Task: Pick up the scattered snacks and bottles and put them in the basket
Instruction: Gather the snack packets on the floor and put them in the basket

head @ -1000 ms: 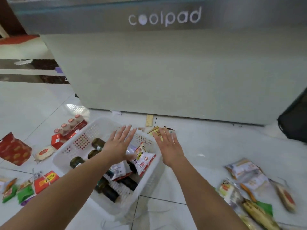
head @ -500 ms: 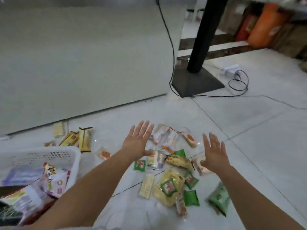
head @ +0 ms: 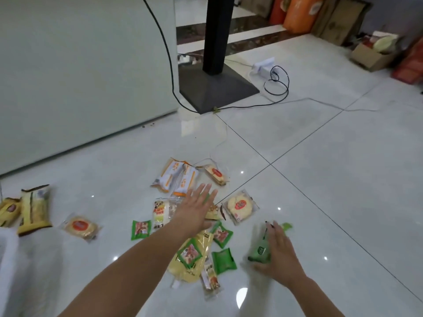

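Several snack packets lie scattered on the white tiled floor. My left hand (head: 196,209) is stretched flat and open above the middle of the pile, over a white-and-red packet (head: 160,212) and a large yellow packet (head: 183,271). My right hand (head: 280,252) rests against a green packet (head: 258,250), thumb below it and fingers spread, not closed around it. Small green packets (head: 140,229) lie around the pile. White-and-orange packets (head: 176,177) and a round pastry (head: 240,205) lie beyond. A blurred white edge of the basket (head: 6,248) shows at lower left.
A round cake packet (head: 80,226) and yellow-brown packets (head: 34,209) lie to the left. A grey counter panel (head: 80,65) stands behind. A black stand base (head: 217,88), a looped cable (head: 277,83) and a power strip (head: 263,65) sit beyond. A cardboard box (head: 370,56) is far right.
My view has swung right from the basket to the snack pile. Both hands have moved down toward the packets, and the right hand has reached the green packet.
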`<move>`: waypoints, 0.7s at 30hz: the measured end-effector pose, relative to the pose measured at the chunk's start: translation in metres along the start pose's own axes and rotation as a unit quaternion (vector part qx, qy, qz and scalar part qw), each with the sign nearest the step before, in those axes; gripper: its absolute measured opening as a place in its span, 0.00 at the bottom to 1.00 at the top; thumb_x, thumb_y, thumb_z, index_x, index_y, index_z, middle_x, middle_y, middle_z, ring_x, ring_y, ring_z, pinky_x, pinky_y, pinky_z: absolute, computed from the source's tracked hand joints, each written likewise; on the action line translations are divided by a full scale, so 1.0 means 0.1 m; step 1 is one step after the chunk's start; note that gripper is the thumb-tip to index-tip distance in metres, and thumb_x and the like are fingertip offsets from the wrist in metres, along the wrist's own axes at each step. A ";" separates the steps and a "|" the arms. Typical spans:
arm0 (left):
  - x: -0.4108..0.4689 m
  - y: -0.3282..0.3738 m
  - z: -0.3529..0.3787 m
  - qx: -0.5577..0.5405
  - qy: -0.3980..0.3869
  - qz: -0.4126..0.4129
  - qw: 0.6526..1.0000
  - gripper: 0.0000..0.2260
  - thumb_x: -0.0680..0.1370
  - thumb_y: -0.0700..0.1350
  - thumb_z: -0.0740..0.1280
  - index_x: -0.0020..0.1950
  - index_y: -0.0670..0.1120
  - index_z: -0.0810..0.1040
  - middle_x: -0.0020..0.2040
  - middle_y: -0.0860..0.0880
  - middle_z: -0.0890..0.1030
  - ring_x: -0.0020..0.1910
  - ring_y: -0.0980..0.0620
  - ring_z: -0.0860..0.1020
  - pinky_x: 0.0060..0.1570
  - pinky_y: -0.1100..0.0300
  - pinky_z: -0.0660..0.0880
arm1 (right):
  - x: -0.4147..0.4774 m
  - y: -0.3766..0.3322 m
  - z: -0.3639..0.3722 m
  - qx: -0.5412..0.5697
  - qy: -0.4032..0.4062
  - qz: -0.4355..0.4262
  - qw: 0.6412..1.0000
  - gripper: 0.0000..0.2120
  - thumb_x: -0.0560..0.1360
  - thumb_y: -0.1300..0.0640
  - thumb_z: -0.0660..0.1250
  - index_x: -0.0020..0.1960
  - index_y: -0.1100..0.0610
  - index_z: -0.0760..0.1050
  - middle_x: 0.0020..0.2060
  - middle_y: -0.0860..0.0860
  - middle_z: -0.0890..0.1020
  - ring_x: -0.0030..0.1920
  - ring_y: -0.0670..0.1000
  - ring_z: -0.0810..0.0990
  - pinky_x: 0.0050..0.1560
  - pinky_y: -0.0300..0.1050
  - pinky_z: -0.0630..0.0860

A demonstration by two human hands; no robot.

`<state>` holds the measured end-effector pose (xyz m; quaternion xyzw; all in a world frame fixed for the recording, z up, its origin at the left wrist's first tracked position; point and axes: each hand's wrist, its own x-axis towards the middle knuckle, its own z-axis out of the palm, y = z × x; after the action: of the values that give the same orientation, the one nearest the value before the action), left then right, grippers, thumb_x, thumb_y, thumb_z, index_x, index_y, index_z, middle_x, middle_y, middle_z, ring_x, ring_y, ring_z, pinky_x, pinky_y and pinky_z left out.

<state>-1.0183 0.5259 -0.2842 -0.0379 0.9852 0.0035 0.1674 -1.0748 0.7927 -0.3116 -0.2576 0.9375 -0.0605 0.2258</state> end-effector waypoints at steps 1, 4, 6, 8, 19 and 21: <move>0.02 -0.01 0.04 -0.005 0.001 -0.007 1.000 0.37 0.80 0.62 0.51 0.75 0.47 0.31 0.76 0.45 0.33 0.75 0.47 0.33 0.71 0.49 0.33 | -0.01 -0.03 0.10 0.006 -0.009 -0.005 1.000 0.59 0.66 0.31 0.65 0.75 0.56 0.29 0.75 0.52 0.32 0.76 0.54 0.34 0.75 0.48 0.40; 0.04 -0.01 0.19 -0.010 -0.014 -0.012 1.000 0.31 0.82 0.55 0.49 0.74 0.47 0.30 0.77 0.45 0.35 0.76 0.47 0.35 0.71 0.50 0.33 | -0.04 -0.01 0.30 -0.017 -0.012 -0.019 1.000 0.57 0.67 0.37 0.66 0.73 0.59 0.28 0.71 0.53 0.29 0.73 0.53 0.30 0.76 0.50 0.46; 0.04 0.02 0.29 -0.011 -0.031 -0.007 0.999 0.30 0.83 0.49 0.50 0.76 0.46 0.33 0.78 0.46 0.37 0.76 0.48 0.36 0.72 0.51 0.33 | -0.01 0.03 0.35 -0.048 0.025 -0.046 0.997 0.57 0.57 0.43 0.73 0.77 0.59 0.48 0.76 0.58 0.46 0.76 0.57 0.46 0.68 0.53 0.70; 0.07 0.05 0.35 -0.013 -0.037 -0.012 0.999 0.31 0.82 0.44 0.53 0.77 0.45 0.36 0.78 0.46 0.39 0.77 0.48 0.37 0.72 0.51 0.33 | 0.03 0.10 0.44 -0.069 0.051 -0.051 0.995 0.51 0.47 0.48 0.79 0.67 0.56 0.65 0.72 0.59 0.62 0.71 0.59 0.59 0.52 0.50 0.81; 0.01 0.23 0.22 0.006 -0.009 -0.025 1.000 0.33 0.71 0.32 0.63 0.75 0.39 0.54 0.70 0.40 0.61 0.70 0.42 0.60 0.68 0.46 0.63 | -0.05 0.02 0.29 -0.119 0.087 -0.039 0.988 0.49 0.35 0.67 0.79 0.55 0.55 0.71 0.62 0.55 0.78 0.62 0.57 0.77 0.21 0.34 0.74; 0.00 0.12 0.03 -0.015 0.006 -0.049 0.999 0.32 0.69 0.32 0.67 0.71 0.39 0.61 0.65 0.41 0.67 0.65 0.42 0.67 0.58 0.49 0.72 | -0.02 -0.01 0.08 -0.118 0.085 -0.055 0.988 0.46 0.37 0.67 0.80 0.54 0.55 0.69 0.59 0.54 0.80 0.57 0.56 0.82 0.28 0.35 0.79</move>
<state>-1.0185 0.5383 -0.2876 -0.0891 0.9829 0.0100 0.1606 -1.0685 0.7927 -0.3177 -0.3277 0.9382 0.0162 0.1100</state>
